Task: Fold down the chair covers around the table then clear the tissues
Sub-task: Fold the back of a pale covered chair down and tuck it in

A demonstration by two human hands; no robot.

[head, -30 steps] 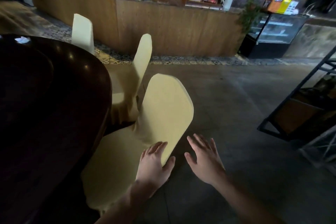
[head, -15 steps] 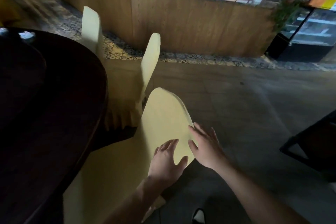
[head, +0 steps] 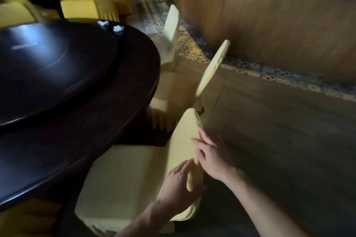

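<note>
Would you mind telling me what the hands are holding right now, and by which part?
Both hands are on the nearest chair cover, at the backrest's edge: left hand lower, right hand higher. A closed grip cannot be told.

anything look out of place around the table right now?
Two crumpled white tissues lie on the far rim of the dark round table, loose litter on an otherwise bare top. Nothing looks spilled or broken. Both hands rest on the nearest chair's yellow cover.
</note>
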